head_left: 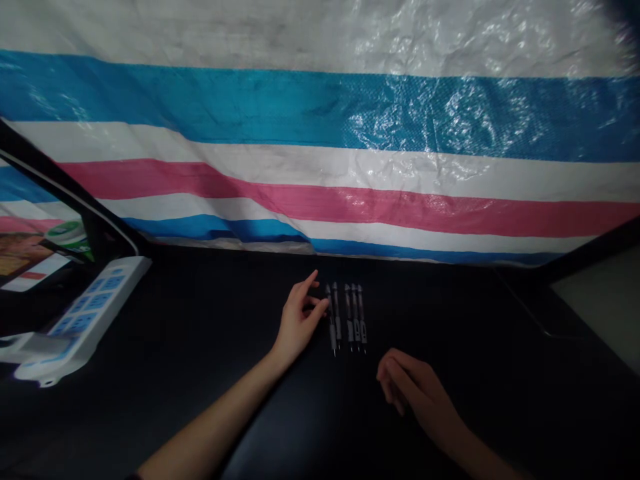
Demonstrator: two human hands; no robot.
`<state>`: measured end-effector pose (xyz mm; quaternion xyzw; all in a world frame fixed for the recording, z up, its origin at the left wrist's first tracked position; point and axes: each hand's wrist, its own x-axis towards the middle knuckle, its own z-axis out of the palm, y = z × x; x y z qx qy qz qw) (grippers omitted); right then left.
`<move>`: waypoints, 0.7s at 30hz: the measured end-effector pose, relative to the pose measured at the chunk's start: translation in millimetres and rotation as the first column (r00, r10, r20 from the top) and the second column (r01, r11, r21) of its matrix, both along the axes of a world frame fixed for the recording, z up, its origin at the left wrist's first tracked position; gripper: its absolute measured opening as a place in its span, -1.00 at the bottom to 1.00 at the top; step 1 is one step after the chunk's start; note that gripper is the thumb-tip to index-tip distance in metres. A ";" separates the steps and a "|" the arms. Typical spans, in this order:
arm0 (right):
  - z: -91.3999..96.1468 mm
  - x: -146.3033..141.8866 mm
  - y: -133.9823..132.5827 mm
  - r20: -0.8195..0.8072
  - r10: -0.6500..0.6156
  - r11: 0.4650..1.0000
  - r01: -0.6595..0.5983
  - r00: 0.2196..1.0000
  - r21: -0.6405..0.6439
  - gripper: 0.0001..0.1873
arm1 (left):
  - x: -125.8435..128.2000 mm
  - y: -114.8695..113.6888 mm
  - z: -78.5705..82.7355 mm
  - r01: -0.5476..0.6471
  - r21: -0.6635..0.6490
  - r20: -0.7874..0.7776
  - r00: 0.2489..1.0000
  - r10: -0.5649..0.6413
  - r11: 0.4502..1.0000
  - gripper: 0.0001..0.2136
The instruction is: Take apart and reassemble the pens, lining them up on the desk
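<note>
Several pens (347, 317) lie side by side in a row on a black table (200, 347), tips pointing toward me. My left hand (299, 320) rests on the table just left of the row. Its thumb and fingers pinch the upper end of the leftmost pen (331, 320), with the index finger raised. My right hand (410, 390) lies on the table below and right of the pens, fingers loosely curled and apart, holding nothing and touching no pen.
A white power strip (85, 320) with blue sockets lies at the left edge. A striped blue, pink and white plastic sheet (350, 147) hangs behind the table. A dark cable (525, 307) runs along the right side. Printed packaging (35, 257) shows at far left.
</note>
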<state>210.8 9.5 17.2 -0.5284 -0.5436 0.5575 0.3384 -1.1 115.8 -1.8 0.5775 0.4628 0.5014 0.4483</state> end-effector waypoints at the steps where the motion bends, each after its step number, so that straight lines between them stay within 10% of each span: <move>1: 0.3 0.1 0.7 0.004 -0.001 1.000 0.001 1.000 0.003 -0.54 | -0.4 1.0 -0.9 -0.004 0.010 -0.020 1.000 0.004 1.000 -0.51; 6: 2.7 3.8 5.3 0.058 -0.028 0.999 0.026 0.998 0.035 -0.57 | -9.9 6.6 6.6 0.189 0.078 -0.209 0.963 -0.169 0.979 -0.47; 12: 4.6 14.2 11.1 0.319 -0.093 0.965 0.006 0.943 0.264 -0.74 | -34.5 9.6 28.2 0.672 -0.009 -0.487 0.644 -0.590 0.741 -0.06; 21: 1.6 15.2 13.1 0.408 -0.117 0.924 -0.052 0.905 0.380 -0.82 | -35.0 8.9 26.6 0.668 -0.021 -0.533 0.622 -0.574 0.744 -0.21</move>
